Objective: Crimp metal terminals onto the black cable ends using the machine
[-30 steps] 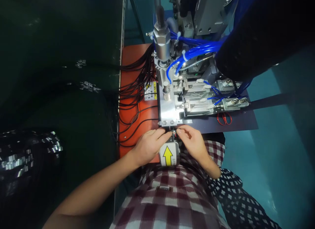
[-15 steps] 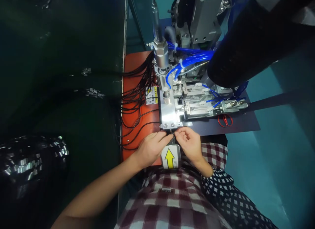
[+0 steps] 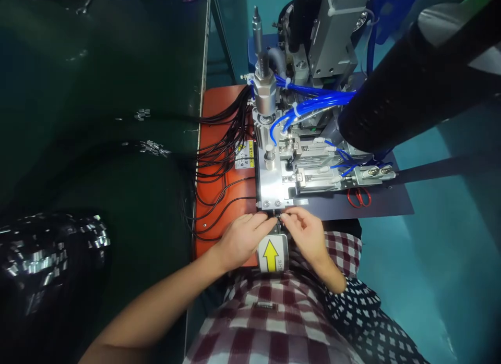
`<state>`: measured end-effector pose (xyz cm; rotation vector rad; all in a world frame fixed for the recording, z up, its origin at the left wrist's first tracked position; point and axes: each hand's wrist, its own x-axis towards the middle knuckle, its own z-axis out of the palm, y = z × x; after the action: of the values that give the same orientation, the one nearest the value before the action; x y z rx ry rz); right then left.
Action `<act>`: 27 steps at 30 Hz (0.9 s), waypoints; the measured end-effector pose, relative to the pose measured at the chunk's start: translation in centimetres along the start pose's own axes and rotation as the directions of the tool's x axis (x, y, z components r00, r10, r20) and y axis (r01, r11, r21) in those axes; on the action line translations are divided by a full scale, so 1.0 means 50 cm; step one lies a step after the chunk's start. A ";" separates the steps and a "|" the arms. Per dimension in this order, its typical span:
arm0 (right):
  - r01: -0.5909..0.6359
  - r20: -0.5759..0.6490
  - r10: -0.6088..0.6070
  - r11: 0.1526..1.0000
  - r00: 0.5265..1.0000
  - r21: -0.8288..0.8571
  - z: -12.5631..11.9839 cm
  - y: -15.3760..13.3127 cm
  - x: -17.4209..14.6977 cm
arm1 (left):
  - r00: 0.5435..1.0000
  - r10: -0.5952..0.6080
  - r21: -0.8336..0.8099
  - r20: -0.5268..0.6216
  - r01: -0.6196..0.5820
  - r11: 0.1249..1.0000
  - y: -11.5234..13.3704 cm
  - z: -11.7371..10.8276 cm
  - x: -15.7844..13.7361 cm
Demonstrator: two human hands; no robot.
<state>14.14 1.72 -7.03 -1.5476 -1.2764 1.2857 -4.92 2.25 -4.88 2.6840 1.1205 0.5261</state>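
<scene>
machine block (image 3: 270, 189): silver | tubes (image 3: 324, 99): bright blue | panel (image 3: 215, 99): orange-red | cables (image 3: 237, 119): black | arrow (image 3: 271, 255): yellow on white plate (image 3: 262, 245) | garment (image 3: 270, 322): maroon-and-white check | sleeve (image 3: 376, 322): black, white-patterned | loop handles (image 3: 359, 198): red | floor (image 3: 415, 270): teal

Dim tabletop (image 3: 129, 207), bright glare on metal plate (image 3: 271, 185), shadow across teal floor (image 3: 407, 259), slight blur

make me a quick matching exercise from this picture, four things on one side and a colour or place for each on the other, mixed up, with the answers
Things
1. left hand
2. arrow
3. tubes
4. cables

Colour or place
A. blue
B. black
C. fingertips close to those of the right hand
D. yellow

Pairs: 1-C, 2-D, 3-A, 4-B
</scene>
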 end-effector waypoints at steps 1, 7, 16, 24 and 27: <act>0.023 -0.004 -0.023 0.999 1.000 -0.031 0.002 -0.004 0.000 | 1.000 -0.004 0.000 0.004 0.004 1.000 0.000 0.001 0.000; 0.204 -0.038 -0.215 0.962 0.976 -0.183 0.001 -0.015 0.000 | 1.000 -0.003 0.004 0.006 0.003 1.000 0.000 0.002 -0.001; 0.254 0.012 -0.261 0.929 0.965 -0.267 -0.019 -0.009 -0.001 | 1.000 -0.025 -0.033 0.009 0.025 0.999 0.001 0.003 -0.002; 0.067 0.053 -0.054 0.956 0.997 -0.285 -0.018 -0.017 -0.003 | 0.997 -0.055 -0.017 0.058 0.056 0.998 0.010 -0.006 0.004; -0.074 0.114 0.088 0.990 0.990 -0.123 -0.021 -0.012 0.005 | 0.989 -0.107 0.007 0.099 0.107 0.994 0.018 -0.017 0.007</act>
<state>15.03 2.17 -6.27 -1.6412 -1.3988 1.3938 -4.44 1.92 -3.72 2.6018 1.2289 0.3695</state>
